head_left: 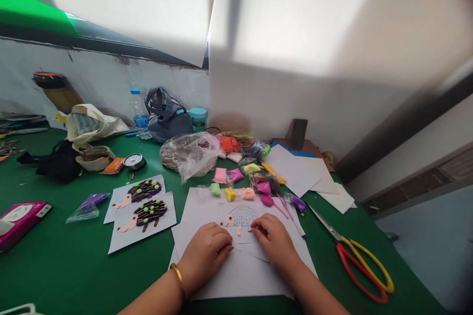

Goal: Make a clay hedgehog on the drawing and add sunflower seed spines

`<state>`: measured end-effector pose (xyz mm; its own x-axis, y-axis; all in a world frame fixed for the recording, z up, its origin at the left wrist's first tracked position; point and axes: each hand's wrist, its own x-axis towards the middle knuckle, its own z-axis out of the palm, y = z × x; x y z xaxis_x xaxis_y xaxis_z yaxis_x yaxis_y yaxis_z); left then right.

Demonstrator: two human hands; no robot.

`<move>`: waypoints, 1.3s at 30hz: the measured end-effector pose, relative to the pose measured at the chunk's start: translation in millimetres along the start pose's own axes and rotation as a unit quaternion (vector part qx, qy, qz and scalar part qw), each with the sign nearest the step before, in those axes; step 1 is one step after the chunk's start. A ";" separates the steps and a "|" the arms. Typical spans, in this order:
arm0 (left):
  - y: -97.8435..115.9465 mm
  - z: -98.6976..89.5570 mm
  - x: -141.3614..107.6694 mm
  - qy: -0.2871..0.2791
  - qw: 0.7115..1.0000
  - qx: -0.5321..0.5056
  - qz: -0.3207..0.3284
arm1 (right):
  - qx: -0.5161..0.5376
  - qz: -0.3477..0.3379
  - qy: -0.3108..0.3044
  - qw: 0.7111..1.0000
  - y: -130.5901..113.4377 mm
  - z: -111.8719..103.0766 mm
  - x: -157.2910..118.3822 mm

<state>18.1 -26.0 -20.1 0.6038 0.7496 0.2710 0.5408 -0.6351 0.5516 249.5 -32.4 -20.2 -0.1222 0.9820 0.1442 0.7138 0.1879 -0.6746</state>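
A hedgehog drawing (243, 215) in blue outline lies on white paper before me, its face covered with peach clay. One peach clay leg (239, 231) sits under its body. My right hand (274, 240) is at the second leg, fingertips pinched on a small pale piece of clay (250, 229), mostly hidden by the fingers. Left of the drawing, my left hand (209, 248) rests on the paper with curled fingers; whether they hold anything is hidden. Just beyond the drawing lie several clay packets, among them a peach one (247, 193).
Two finished clay hedgehog cards (121, 241) lie at the left, near a purple packet (92, 201). Large scissors (338, 238) lie open at the right. Behind are a plastic bag (190, 152), a blue bag (166, 120), a water bottle (138, 110) and paper sheets (291, 170). A pink spoon-shaped tool (268, 200) lies near the packets.
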 end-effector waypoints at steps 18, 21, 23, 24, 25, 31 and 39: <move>0.7 -0.1 0.6 0.006 1.000 0.000 0.000 | -0.101 -0.074 0.026 0.992 7.7 5.0 -4.8; 0.5 0.5 0.1 0.006 1.000 -0.001 0.001 | -0.095 -0.059 0.030 0.993 7.1 4.1 -4.0; 0.3 0.5 -0.3 0.005 1.000 -0.001 0.002 | -0.091 -0.052 0.029 0.994 7.1 3.6 -3.5; 0.2 0.5 -0.5 0.004 1.000 -0.001 0.002 | -0.088 -0.051 0.027 0.994 7.1 3.6 -3.3; 0.1 0.4 -0.6 0.004 1.000 -0.001 0.002 | -0.086 -0.050 0.025 0.995 7.1 3.5 -3.1; 0.1 0.1 -0.5 0.006 1.000 0.001 0.002 | -0.070 -0.064 0.030 0.995 4.6 0.6 -3.0; 1.1 -0.5 0.2 0.012 1.000 -0.004 0.007 | -0.035 -0.092 0.014 0.995 2.7 2.7 -0.5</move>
<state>18.6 -26.4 -19.0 0.5966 0.7450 0.2984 0.5272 -0.6441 0.5542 249.6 -32.3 -24.1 -0.2366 0.9303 0.2803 0.7282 0.3608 -0.5828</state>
